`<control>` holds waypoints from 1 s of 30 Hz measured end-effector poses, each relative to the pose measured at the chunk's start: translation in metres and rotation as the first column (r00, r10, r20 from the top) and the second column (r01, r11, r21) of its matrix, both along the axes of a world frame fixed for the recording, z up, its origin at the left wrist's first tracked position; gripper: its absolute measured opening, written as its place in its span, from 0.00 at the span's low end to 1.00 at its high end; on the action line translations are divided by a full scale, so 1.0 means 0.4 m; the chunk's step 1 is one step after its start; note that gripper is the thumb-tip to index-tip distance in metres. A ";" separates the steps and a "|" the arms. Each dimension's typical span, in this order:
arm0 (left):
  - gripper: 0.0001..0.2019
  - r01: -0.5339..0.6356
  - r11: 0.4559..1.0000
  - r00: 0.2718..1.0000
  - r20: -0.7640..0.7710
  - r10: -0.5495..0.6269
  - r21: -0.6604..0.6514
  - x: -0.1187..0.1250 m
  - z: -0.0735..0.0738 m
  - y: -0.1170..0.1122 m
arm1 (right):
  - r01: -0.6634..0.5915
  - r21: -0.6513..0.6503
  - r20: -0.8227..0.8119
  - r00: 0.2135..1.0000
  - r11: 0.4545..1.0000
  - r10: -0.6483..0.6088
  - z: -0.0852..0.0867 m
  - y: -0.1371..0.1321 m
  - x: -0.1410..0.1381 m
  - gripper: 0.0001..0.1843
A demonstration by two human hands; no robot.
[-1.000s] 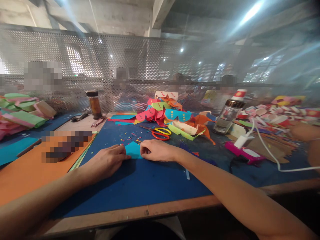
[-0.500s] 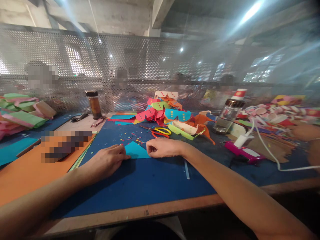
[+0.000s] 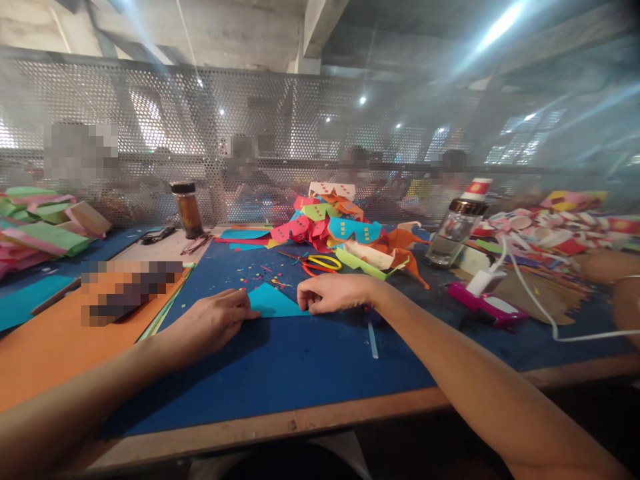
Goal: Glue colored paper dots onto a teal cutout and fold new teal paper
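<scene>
A folded piece of blue paper (image 3: 275, 301) lies on the dark blue table mat, its peak pointing away from me and its straight edge towards me. At its left corner, my left hand (image 3: 223, 320) is closed, with thumb and fingertips on the paper. My right hand (image 3: 333, 293) is curled at the right corner, fingertips pressing the paper's near edge; its palm side is hidden. Just beyond lie scissors (image 3: 323, 264) with yellow and red handles, and small paper scraps (image 3: 260, 270). A pale strip (image 3: 373, 340) sits below my right wrist.
Cut paper shapes (image 3: 350, 230) are heaped at the back. A glass bottle (image 3: 453, 233), a magenta device (image 3: 487, 305) with a white cable, and a co-worker's arm (image 3: 607, 267) are right. A brown jar (image 3: 187, 210) and orange sheets (image 3: 50, 347) are left.
My right hand has slid slightly to the right along the near edge, baring more of the blue paper's right corner. The left hand stays in place.
</scene>
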State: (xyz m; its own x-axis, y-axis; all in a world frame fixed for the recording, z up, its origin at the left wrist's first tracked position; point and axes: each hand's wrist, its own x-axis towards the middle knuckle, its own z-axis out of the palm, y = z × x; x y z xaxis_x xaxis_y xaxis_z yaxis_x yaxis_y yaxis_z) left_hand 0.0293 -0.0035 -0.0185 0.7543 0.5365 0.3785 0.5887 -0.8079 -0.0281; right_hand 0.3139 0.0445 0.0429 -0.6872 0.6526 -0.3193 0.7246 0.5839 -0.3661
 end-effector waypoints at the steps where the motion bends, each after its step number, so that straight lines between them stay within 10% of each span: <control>1: 0.17 0.000 1.000 1.000 -0.001 0.000 -0.010 -0.001 0.002 0.000 | -0.005 -0.006 -0.005 1.000 1.000 0.005 -0.001 0.002 0.002 0.13; 30: 0.15 -0.043 0.941 0.999 -0.011 0.042 -0.336 -0.094 0.065 0.052 | -0.033 -0.029 -0.054 0.998 0.999 0.031 -0.007 0.014 0.013 0.12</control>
